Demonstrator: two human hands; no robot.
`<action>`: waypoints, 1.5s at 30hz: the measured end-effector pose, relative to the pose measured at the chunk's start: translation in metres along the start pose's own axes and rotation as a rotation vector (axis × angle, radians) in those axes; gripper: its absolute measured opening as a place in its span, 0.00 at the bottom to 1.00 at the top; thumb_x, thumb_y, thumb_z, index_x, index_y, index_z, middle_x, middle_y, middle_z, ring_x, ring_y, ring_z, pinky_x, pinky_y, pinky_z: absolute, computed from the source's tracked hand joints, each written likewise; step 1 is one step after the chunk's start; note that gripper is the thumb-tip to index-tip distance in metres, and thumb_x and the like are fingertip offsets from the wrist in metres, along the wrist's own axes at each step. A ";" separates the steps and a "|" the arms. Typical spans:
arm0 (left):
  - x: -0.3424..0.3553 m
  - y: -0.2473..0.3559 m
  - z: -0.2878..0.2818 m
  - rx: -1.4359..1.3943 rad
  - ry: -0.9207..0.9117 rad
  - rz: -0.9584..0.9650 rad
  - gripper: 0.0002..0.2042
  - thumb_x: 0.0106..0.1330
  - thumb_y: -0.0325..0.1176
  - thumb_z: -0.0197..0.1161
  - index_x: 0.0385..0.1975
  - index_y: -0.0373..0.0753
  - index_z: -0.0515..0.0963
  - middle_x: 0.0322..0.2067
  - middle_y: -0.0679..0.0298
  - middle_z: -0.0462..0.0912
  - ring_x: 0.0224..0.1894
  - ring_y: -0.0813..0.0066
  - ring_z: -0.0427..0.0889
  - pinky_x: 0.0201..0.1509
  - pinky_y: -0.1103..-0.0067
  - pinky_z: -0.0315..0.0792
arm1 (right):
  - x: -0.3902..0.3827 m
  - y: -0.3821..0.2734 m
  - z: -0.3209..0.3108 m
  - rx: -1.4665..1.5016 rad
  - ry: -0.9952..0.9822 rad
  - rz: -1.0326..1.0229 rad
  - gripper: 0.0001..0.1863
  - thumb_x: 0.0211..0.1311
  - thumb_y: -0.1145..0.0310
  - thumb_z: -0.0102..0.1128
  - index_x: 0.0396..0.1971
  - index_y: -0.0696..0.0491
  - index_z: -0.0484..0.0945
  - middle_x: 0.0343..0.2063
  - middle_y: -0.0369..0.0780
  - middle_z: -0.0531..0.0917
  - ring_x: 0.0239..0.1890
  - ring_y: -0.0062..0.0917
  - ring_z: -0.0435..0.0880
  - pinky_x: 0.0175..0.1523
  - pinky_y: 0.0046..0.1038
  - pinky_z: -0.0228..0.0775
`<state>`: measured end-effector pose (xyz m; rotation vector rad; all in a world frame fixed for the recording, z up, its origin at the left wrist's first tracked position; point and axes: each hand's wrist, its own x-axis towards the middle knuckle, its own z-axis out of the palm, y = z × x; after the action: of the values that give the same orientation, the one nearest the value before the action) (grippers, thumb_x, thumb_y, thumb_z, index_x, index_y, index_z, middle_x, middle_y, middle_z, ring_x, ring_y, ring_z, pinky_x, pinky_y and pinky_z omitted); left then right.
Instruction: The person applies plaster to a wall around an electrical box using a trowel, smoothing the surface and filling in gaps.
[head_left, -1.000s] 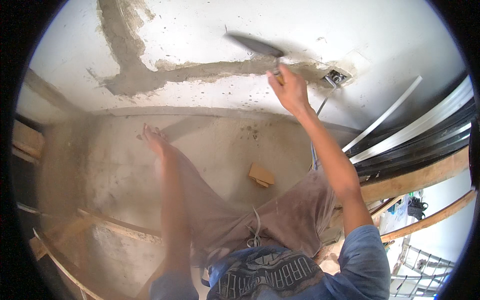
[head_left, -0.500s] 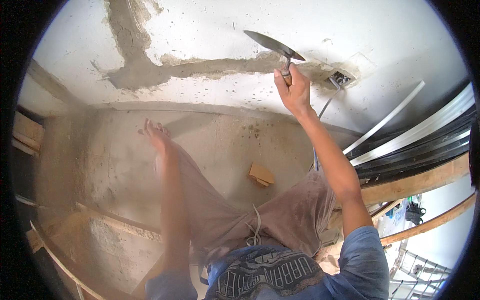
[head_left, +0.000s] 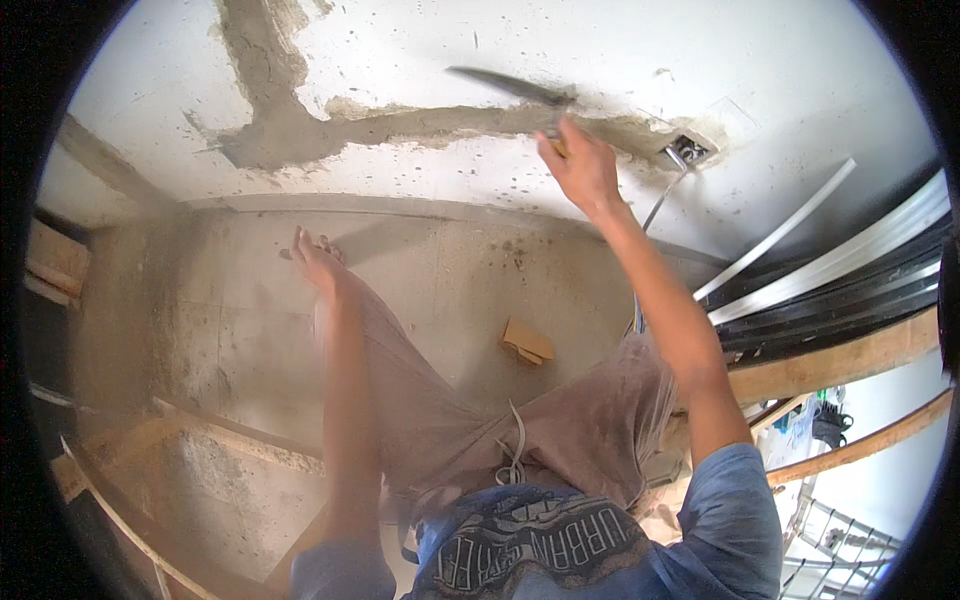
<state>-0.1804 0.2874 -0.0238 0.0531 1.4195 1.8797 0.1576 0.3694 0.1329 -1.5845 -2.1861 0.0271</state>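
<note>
Honestly, the left hand (head_left: 318,262) just hangs over the floor (head_left: 440,290) near its wall-side edge, fingers loosely apart with nothing visible in them, while the right hand (head_left: 584,168) has the trowel (head_left: 515,84) gripped by its handle, up above the bottom edge of the wall (head_left: 620,40). I'd keep the blade almost flat and go light along the mortar strip (head_left: 430,126), though it's too blurred to tell if it's touching. Farther right, the recessed box (head_left: 692,150) has a grey tube (head_left: 680,174) poking in, so keep it clean.
</note>
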 end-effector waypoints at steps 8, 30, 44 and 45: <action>0.005 -0.006 0.007 -0.031 0.020 0.013 0.16 0.74 0.43 0.51 0.58 0.47 0.69 0.26 0.70 0.67 0.21 0.82 0.64 0.22 0.81 0.59 | 0.001 0.020 0.003 -0.017 0.048 -0.103 0.19 0.71 0.53 0.59 0.32 0.56 0.76 0.11 0.37 0.74 0.14 0.25 0.72 0.23 0.32 0.67; 0.017 -0.013 0.000 -0.004 0.022 0.048 0.20 0.75 0.42 0.49 0.63 0.44 0.68 0.24 0.70 0.64 0.19 0.81 0.60 0.20 0.80 0.57 | -0.014 0.032 0.002 0.124 0.210 -0.085 0.19 0.70 0.55 0.61 0.29 0.57 0.73 0.17 0.43 0.78 0.18 0.33 0.77 0.26 0.34 0.69; 0.018 -0.014 0.003 -0.042 0.011 0.033 0.21 0.75 0.42 0.49 0.65 0.44 0.67 0.23 0.69 0.65 0.18 0.81 0.61 0.19 0.80 0.56 | 0.001 0.033 -0.010 0.034 0.018 -0.007 0.18 0.70 0.55 0.61 0.30 0.56 0.73 0.11 0.40 0.72 0.13 0.27 0.72 0.21 0.32 0.63; 0.022 -0.014 -0.003 -0.030 0.029 0.027 0.21 0.75 0.42 0.49 0.65 0.44 0.66 0.24 0.69 0.65 0.18 0.81 0.61 0.19 0.80 0.56 | -0.004 0.034 -0.006 0.017 0.021 -0.061 0.18 0.70 0.56 0.62 0.29 0.56 0.73 0.12 0.39 0.73 0.13 0.25 0.72 0.21 0.31 0.62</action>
<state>-0.1895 0.2988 -0.0452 0.0303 1.4157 1.9305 0.1915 0.3762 0.1278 -1.5019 -2.2107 0.0097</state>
